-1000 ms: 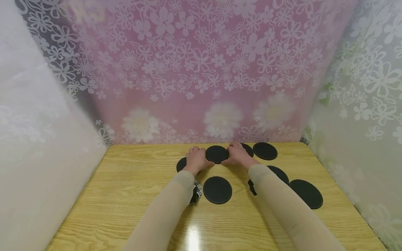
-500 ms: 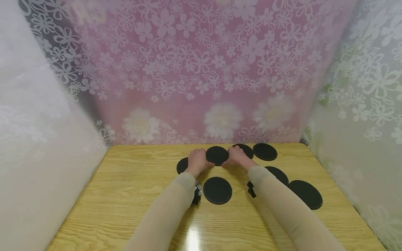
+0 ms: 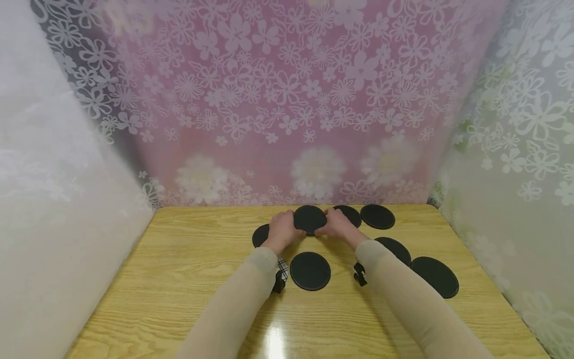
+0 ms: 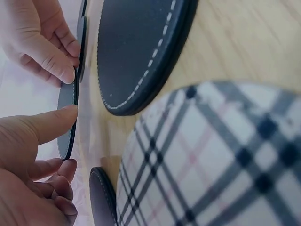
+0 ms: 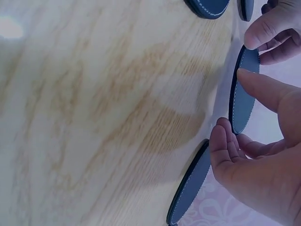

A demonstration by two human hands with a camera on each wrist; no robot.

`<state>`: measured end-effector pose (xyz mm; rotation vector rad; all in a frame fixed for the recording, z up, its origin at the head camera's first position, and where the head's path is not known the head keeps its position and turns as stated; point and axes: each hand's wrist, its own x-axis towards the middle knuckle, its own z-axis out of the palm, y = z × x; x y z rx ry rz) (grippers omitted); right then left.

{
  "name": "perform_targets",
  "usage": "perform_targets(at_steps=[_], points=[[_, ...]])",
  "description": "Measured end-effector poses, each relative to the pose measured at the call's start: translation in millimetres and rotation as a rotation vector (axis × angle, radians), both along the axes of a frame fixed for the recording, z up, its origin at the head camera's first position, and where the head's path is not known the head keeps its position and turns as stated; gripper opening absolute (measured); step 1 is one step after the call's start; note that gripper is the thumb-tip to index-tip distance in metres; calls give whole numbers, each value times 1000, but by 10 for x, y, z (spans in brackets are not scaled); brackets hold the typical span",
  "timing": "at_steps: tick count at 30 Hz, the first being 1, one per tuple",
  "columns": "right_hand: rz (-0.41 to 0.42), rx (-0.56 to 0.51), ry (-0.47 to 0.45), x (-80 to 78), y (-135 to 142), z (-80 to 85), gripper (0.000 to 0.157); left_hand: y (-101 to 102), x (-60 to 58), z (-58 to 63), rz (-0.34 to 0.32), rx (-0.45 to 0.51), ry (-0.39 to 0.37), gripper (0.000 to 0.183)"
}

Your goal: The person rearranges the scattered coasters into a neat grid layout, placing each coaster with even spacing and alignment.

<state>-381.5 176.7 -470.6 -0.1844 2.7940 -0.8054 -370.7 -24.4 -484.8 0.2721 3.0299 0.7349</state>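
Between both hands is a round black coaster (image 3: 309, 220) with pale edge stitching, lifted off the wooden table. My left hand (image 3: 284, 230) pinches its left edge, and my right hand (image 3: 337, 224) grips the right. In the left wrist view, the thumb lies on the near side of the coaster (image 4: 67, 96) with fingers curled under its rim. The right wrist view shows a gap between the coaster (image 5: 244, 108) and the tabletop. Nearer to me lies another black coaster (image 3: 310, 270). A checked white, black and pink coaster (image 4: 202, 160) is partly hidden by the left sleeve in the head view.
Left of the left hand is a black coaster (image 3: 259, 236), partly covered. Behind and beyond the right hand are two more, one half hidden (image 3: 350, 215) and one at the back (image 3: 378, 216). Two black coasters lie right of the right forearm (image 3: 396, 251). Flowered curtains (image 3: 287, 124) surround the table.
The coaster between my hands has risen slightly and tilted a little toward me in the head view. Both hands keep their hold and have barely moved.
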Motion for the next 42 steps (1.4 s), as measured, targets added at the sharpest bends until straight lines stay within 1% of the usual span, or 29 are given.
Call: perform_targets(at_steps=[3,7,13,19,24,25,26,28,30,31,32,33,35,37,42], points=[[6,-20,3,-7,13,2,85,-27,18,23,-3,-3,7,74],[18,-45,14,21,27,39,84,-60,44,52,-10,4,17,74],[33,-71,9,85,46,32,81,-110,126,89,-22,30,10,74],[63,-82,2,162,60,-22,82,-135,196,39,-19,68,-1,68],[68,-95,-20,190,78,-61,83,-149,253,15,-19,54,10,65],[73,-101,-24,178,89,-79,84,-152,264,14,-18,51,11,65],[88,-105,-12,123,123,-156,85,-157,273,11,-19,45,10,66],[102,-115,-23,88,147,-200,87,-164,286,-1,-15,37,9,66],[120,-118,-5,-2,197,-345,88,-172,296,-20,-9,22,6,67],[124,-121,-6,-4,198,-354,87,-176,302,-30,-6,13,8,67],[123,-125,-8,3,192,-356,86,-180,305,-41,-3,2,11,67],[114,-130,-26,56,161,-296,83,-182,310,-52,0,-10,12,68],[109,-135,-24,99,131,-276,78,-187,323,-65,3,-23,15,68],[92,-137,-43,212,65,-141,75,-188,332,-74,4,-30,19,68],[93,-91,-24,273,11,-122,69,-192,364,-67,8,-39,12,66]])
